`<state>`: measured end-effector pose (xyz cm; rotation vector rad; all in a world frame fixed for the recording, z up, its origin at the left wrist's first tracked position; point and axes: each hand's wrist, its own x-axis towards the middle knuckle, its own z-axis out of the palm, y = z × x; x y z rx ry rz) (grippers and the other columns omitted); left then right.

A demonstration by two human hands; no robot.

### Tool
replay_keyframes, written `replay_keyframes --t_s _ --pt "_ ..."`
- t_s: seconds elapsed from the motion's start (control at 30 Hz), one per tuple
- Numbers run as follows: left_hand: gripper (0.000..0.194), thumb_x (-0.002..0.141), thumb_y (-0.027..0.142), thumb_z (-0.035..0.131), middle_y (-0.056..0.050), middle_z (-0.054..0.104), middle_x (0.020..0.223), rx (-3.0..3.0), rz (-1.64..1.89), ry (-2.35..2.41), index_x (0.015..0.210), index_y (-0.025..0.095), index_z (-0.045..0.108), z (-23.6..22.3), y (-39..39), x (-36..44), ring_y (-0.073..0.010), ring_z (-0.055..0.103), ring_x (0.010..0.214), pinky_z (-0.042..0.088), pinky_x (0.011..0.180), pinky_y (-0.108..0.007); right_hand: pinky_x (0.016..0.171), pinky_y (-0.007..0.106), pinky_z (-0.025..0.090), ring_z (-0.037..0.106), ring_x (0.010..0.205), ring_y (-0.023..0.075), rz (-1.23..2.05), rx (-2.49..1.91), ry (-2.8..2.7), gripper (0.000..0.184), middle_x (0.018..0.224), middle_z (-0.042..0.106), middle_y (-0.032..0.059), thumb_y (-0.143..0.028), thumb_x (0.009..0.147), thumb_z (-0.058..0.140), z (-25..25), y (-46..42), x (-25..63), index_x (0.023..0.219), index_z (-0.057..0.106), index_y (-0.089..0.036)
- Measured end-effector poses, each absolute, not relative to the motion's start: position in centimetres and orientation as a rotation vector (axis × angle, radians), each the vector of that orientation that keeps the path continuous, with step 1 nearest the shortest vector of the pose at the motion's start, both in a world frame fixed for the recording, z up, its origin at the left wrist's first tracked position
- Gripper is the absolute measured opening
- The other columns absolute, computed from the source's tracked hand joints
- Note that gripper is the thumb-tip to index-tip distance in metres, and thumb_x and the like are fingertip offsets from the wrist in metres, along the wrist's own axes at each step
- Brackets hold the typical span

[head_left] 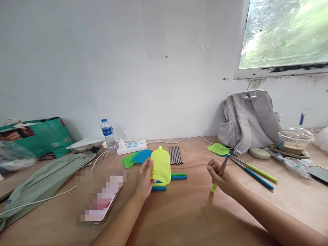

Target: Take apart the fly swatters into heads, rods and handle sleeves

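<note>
My left hand (145, 179) is closed on a yellow-green fly swatter head (161, 167), held upright by its side with its narrow neck pointing up. My right hand (225, 179) grips a fly swatter handle (213, 188), yellow-green at its lower end, with a metal rod (224, 164) sticking up out of the fist. The two pieces are apart. Behind my left hand lie a blue swatter head (141, 156) and a green swatter head (128, 160). Green and blue handle grips (179, 176) lie partly hidden behind the held head. Several metal rods (176, 155) lie side by side beyond them.
Fly swatters with rods and grips (258, 176) lie at right, before a grey backpack (252, 119). A phone (104, 201), a grey-green cloth item (48, 184), a power strip (132, 147) and a water bottle (108, 134) are at left. A plastic bowl (293, 141) stands far right.
</note>
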<state>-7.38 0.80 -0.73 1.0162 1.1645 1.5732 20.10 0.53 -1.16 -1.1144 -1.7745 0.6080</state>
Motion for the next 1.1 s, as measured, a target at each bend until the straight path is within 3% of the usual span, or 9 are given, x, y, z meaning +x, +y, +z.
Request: replay_keyframes --t_s 0.17,0.27,0.37,0.47,0.63,0.7,1.1 --pt "0.05 0.064 0.047 0.068 0.004 0.056 0.059 0.991 1.337 0.958 0.102 0.017 0.056 -0.8 -0.3 -6.0 -0.0047 0.042 0.036 0.023 0.029 -0.015 0.048 0.025 0.023 0.04 0.042 0.0126 0.295 -0.988 -2.117 0.016 0.045 0.048 -0.005 -0.033 0.071 0.064 -1.0 0.0 20.7 0.081 0.055 -0.025" --pt "0.045 0.065 0.04 0.07 0.001 0.062 0.068 1.037 1.22 0.897 0.101 0.017 0.058 -1.2 -0.4 -6.2 -0.0066 0.052 0.046 0.034 0.036 -0.015 0.049 0.025 0.024 0.044 0.044 0.0138 0.152 -0.905 -2.278 0.012 0.05 0.054 -0.0015 -0.031 0.077 0.059 -0.7 -0.2 20.8 0.087 0.061 -0.025" --pt "0.04 0.063 0.033 0.074 -0.003 0.065 0.081 1.043 1.177 0.844 0.095 0.015 0.06 -1.4 -0.4 -6.6 -0.0118 0.061 0.067 0.047 0.056 -0.02 0.051 0.026 0.026 0.049 0.047 0.0152 0.031 -0.867 -2.358 0.017 0.053 0.058 0.0015 -0.032 0.079 0.056 -0.2 -0.6 20.6 0.092 0.064 -0.025" --pt "0.037 0.06 0.029 0.076 -0.005 0.066 0.089 1.041 1.152 0.809 0.091 0.015 0.061 -1.4 -0.3 -6.9 -0.0148 0.062 0.074 0.049 0.064 -0.026 0.052 0.026 0.03 0.053 0.052 0.0165 0.041 -0.931 -2.365 0.023 0.058 0.062 0.003 -0.035 0.083 0.05 0.5 -1.3 20.4 0.099 0.063 -0.025" --pt "0.035 0.059 0.025 0.077 -0.006 0.066 0.091 1.048 1.081 0.763 0.089 0.015 0.062 -1.6 -0.3 -7.1 -0.0175 0.063 0.077 0.049 0.068 -0.029 0.06 0.026 0.039 0.061 0.073 0.0177 0.152 -1.056 -2.421 0.033 0.094 0.066 0.0058 -0.033 0.091 0.032 1.6 -2.6 20.1 0.118 0.05 -0.026" --pt "0.034 0.058 0.024 0.077 -0.005 0.067 0.087 1.053 1.059 0.76 0.087 0.015 0.062 -1.5 -0.4 -7.0 -0.0161 0.063 0.074 0.049 0.067 -0.028 0.062 0.027 0.041 0.061 0.077 0.0183 0.132 -1.063 -2.467 0.034 0.099 0.065 0.0065 -0.034 0.092 0.03 1.7 -2.7 20.0 0.12 0.047 -0.026" --pt "0.034 0.055 0.025 0.078 -0.002 0.065 0.08 1.125 1.01 0.806 0.083 0.016 0.062 -1.1 -0.8 -6.8 -0.0135 0.061 0.068 0.048 0.063 -0.025 0.057 0.025 0.039 0.058 0.067 0.0161 0.019 -1.048 -2.52 0.034 0.08 0.062 0.0049 -0.036 0.091 0.032 1.4 -2.5 19.9 0.117 0.051 -0.026"
